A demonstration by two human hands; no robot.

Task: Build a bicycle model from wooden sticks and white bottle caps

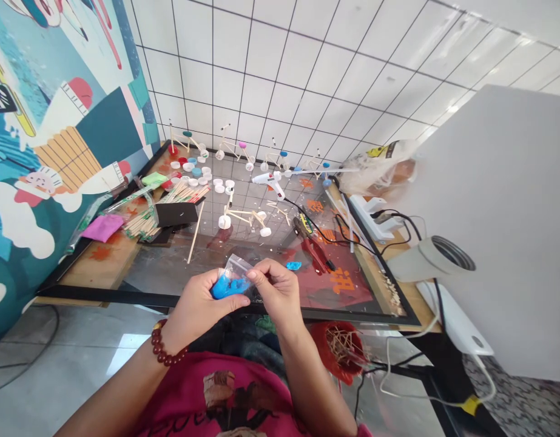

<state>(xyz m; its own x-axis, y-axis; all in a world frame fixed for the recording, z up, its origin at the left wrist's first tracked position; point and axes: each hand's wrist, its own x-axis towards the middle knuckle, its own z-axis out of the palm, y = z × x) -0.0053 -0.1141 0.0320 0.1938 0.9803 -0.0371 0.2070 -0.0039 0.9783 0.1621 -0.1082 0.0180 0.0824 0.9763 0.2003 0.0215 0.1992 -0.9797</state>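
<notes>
So, both hands hold a small clear plastic bag [236,273] just above the near edge of the counter [97,273], with a lump of bright blue modelling clay [227,287] bulging in its lower corner. The left hand [198,303], a dark red bead bracelet [164,343] around its wrist, grasps the bag from below, its fingers closed against the clay. The right hand [275,291] pinches the bag's upper edge between thumb and fingers. A small scrap of blue clay [293,265] lies on the glass top ahead of the right hand. Beyond it sit red-handled pliers [313,250], with a white hot glue gun [268,182] farther back. A toy bicycle [243,218] built from wooden sticks and white bottle caps stands near the middle, and more such bicycles [232,149] line the tiled wall. Loose bottle caps [193,173] and bundled wooden sticks [184,194] lie to the left, beside a black card [176,213].
</notes>
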